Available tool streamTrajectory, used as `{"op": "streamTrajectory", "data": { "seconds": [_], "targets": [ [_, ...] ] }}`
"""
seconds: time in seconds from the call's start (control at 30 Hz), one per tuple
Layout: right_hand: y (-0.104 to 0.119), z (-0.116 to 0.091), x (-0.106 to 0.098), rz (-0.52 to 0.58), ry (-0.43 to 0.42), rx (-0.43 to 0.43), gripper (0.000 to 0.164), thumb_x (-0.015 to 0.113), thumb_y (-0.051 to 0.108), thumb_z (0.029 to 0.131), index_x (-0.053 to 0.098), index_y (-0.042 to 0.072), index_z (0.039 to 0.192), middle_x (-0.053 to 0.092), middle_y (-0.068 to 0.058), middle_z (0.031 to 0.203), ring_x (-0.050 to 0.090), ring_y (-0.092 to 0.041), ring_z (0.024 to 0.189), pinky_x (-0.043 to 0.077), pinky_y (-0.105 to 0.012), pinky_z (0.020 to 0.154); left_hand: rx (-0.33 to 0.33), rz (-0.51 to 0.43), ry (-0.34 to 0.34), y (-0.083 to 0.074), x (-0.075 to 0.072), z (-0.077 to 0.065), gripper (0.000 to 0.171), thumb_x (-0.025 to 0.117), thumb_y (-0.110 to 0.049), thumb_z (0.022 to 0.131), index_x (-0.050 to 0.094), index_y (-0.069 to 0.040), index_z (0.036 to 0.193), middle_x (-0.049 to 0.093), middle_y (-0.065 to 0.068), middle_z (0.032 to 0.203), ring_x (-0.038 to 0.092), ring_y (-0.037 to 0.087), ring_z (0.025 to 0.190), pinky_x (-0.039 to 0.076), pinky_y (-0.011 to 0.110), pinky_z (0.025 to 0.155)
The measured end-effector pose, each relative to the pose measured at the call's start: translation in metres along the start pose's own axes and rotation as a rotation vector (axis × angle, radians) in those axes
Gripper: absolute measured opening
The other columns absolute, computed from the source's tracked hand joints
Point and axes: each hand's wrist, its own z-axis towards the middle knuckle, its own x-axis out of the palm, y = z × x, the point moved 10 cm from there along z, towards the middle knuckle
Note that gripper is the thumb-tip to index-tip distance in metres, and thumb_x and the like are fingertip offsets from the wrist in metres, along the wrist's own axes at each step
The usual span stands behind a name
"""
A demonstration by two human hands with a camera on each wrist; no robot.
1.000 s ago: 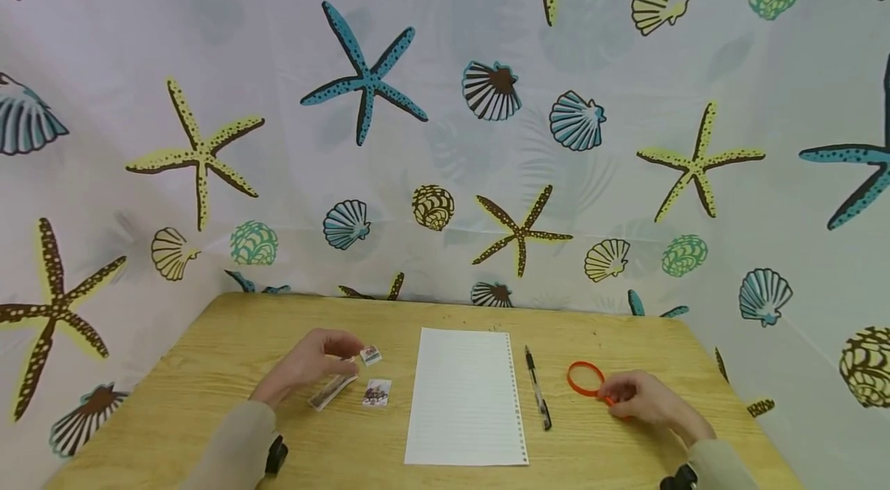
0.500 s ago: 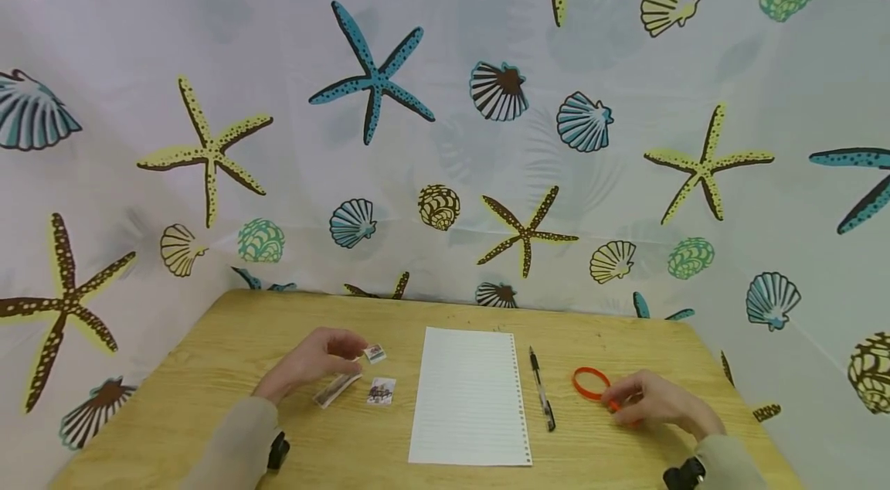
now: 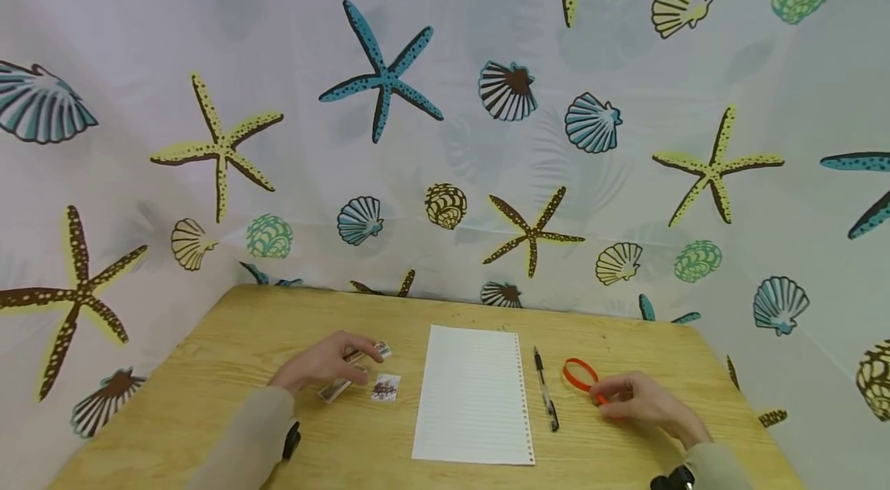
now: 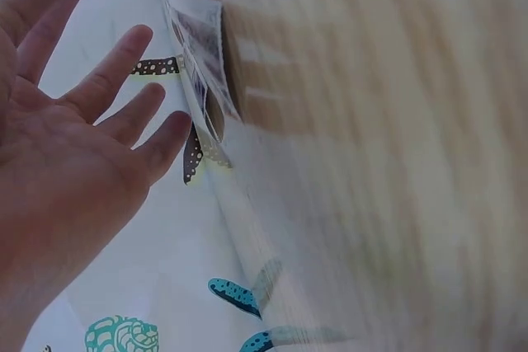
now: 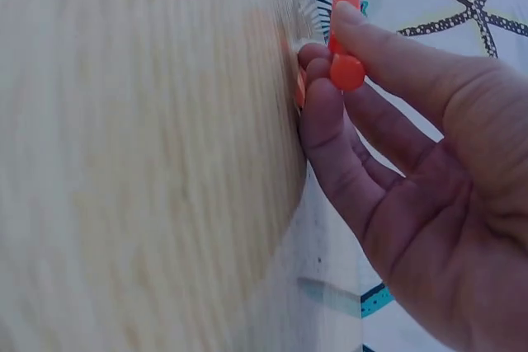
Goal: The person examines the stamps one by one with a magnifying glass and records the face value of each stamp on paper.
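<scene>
My left hand [image 3: 330, 362] hovers over several small picture pieces that look like stamps, on the left of the table. Its fingers are spread with nothing between them, as the left wrist view also shows. One square piece [image 3: 385, 388] lies right of the fingertips, a longer strip [image 3: 334, 391] is partly under the hand, and another piece [image 3: 384, 348] sits by the index fingertip. A curled piece [image 4: 202, 35] stands up from the wood in the left wrist view. My right hand [image 3: 643, 401] pinches the handle [image 5: 347, 72] of a red magnifying glass [image 3: 579, 361] between thumb and fingers.
A lined sheet of paper [image 3: 476, 397] lies mid-table, with a black-and-clear pen [image 3: 545, 389] along its right side. The wooden table [image 3: 292, 312] is bordered at the back and sides by a white curtain [image 3: 459, 150] printed with starfish and shells.
My left hand has moved slightly right, its fingers reaching farther over the pieces. The magnifying glass's ring has shifted a little left with my right hand. The head view has turned slightly left.
</scene>
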Motion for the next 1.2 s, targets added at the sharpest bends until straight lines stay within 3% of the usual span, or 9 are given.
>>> {"op": "streamTrajectory", "data": {
  "seconds": [0.2,0.37,0.5,0.8,0.97,1.2],
  "targets": [
    [0.004,0.010,0.008,0.002,-0.036,0.010,0.036,0.070,0.021,0.091,0.068,0.002,0.122,0.069,-0.015,0.114,0.061,-0.016,0.091,0.052,-0.026,0.073,-0.056,0.047,0.032,0.005,0.006,0.005,0.028,0.072,-0.006,0.085,0.071,-0.005,0.112,0.028,0.027,0.156,0.003,0.052,0.147,0.017,0.069,0.113],
    [0.010,0.017,0.009,-0.002,-0.094,0.014,0.034,0.072,0.019,0.090,0.069,0.001,0.118,0.069,-0.013,0.107,0.060,-0.019,0.086,0.053,-0.026,0.069,-0.064,0.082,0.044,0.004,0.006,0.012,0.026,0.074,-0.007,0.084,0.073,-0.009,0.110,0.028,0.026,0.157,-0.005,0.049,0.148,0.003,0.071,0.114],
    [0.015,0.023,0.012,0.008,-0.124,0.017,0.035,0.074,0.018,0.088,0.069,0.000,0.118,0.069,-0.014,0.108,0.062,-0.019,0.085,0.055,-0.026,0.068,-0.059,0.071,0.059,0.004,0.008,0.016,0.026,0.075,-0.009,0.083,0.074,-0.007,0.109,0.027,0.027,0.157,-0.004,0.050,0.148,0.005,0.070,0.114],
    [0.027,0.031,0.022,0.014,-0.137,0.009,0.037,0.075,0.024,0.087,0.071,0.002,0.117,0.070,-0.012,0.106,0.065,-0.015,0.085,0.056,-0.027,0.068,-0.036,0.082,0.097,0.006,0.013,0.019,0.031,0.076,-0.009,0.083,0.072,-0.005,0.113,0.021,0.031,0.157,0.011,0.051,0.146,0.019,0.068,0.113],
    [0.037,0.034,0.027,0.022,-0.137,0.008,0.036,0.076,0.026,0.087,0.073,0.005,0.115,0.071,-0.010,0.104,0.064,-0.015,0.080,0.057,-0.029,0.068,-0.086,0.088,0.109,0.010,0.015,0.021,0.031,0.077,-0.011,0.083,0.073,-0.009,0.113,0.017,0.028,0.159,0.010,0.050,0.147,0.020,0.066,0.114],
    [0.053,0.043,0.040,0.056,-0.079,-0.038,0.034,0.072,0.020,0.090,0.071,0.000,0.117,0.069,-0.020,0.116,0.070,-0.014,0.088,0.059,-0.030,0.073,-0.187,0.034,0.112,0.019,0.017,0.020,0.031,0.079,-0.011,0.080,0.075,-0.014,0.111,0.013,0.024,0.162,0.002,0.047,0.149,0.018,0.067,0.114]
  ]
}}
